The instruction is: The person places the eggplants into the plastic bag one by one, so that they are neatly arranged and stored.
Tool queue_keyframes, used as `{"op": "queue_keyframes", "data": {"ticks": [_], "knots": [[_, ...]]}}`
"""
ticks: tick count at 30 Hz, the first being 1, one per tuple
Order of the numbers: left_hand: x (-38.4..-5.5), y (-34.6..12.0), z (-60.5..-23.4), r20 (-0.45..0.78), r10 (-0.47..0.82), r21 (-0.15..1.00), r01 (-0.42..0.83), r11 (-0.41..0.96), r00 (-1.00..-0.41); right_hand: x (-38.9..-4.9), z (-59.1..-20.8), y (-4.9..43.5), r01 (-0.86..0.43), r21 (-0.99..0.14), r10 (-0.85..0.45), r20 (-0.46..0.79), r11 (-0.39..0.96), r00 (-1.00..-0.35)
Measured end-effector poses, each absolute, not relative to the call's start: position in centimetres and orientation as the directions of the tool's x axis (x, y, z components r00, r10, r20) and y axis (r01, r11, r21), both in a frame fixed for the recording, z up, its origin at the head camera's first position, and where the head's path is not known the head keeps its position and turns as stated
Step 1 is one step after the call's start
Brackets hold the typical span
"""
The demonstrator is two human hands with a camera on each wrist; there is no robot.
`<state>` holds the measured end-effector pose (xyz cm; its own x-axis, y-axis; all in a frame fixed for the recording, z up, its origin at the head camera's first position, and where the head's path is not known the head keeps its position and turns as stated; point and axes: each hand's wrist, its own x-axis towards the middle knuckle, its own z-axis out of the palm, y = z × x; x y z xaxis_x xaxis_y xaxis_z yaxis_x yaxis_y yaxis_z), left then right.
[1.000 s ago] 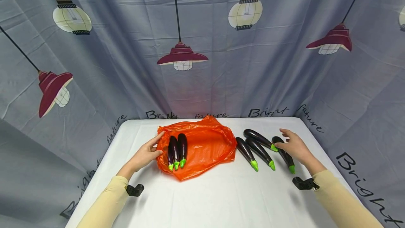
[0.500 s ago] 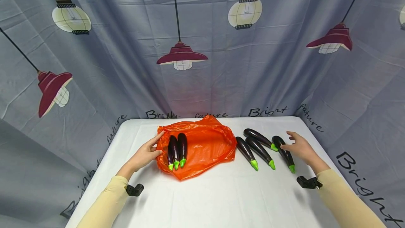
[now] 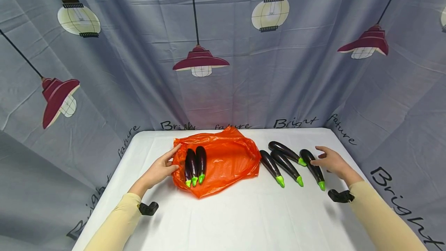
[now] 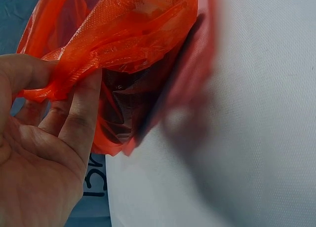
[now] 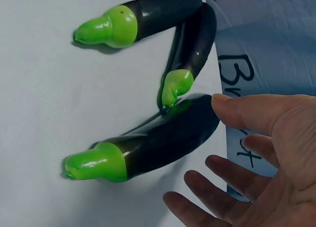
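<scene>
My left hand (image 3: 158,172) pinches the left edge of an orange plastic bag (image 3: 226,162) between thumb and fingers; the left wrist view shows the film (image 4: 94,49) gripped there. Three dark purple eggplants (image 3: 192,165) with green stem ends lie side by side in the bag's left part. My right hand (image 3: 332,162) hovers at the right side of the rightmost loose eggplant (image 3: 312,167), fingers spread and holding nothing. In the right wrist view, the thumb overlaps that eggplant's dark end (image 5: 173,138); whether they touch I cannot tell.
More loose eggplants (image 3: 285,167) lie between the bag and the rightmost one. One eggplant (image 3: 283,151) slants behind them, its stem end beside the rightmost one. All rest on a white-covered table (image 3: 237,220) before a grey printed curtain (image 3: 223,100).
My right hand has shifted right, drawing away from above the rightmost eggplant to its side. The left hand, bag and eggplants have stayed in place.
</scene>
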<state>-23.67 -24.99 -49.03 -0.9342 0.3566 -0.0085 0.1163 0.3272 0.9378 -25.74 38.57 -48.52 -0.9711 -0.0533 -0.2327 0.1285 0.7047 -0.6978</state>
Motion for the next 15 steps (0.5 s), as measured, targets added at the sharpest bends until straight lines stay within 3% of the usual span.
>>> {"op": "queue_keyframes", "data": {"ticks": [15], "knots": [[-23.6, -25.1, -49.0, -0.025, 0.340, 0.929, 0.104, 0.356, -0.940, -26.6, -48.5, 39.8, 0.264, -0.713, -0.080, -0.409, 0.650, -0.909]]}}
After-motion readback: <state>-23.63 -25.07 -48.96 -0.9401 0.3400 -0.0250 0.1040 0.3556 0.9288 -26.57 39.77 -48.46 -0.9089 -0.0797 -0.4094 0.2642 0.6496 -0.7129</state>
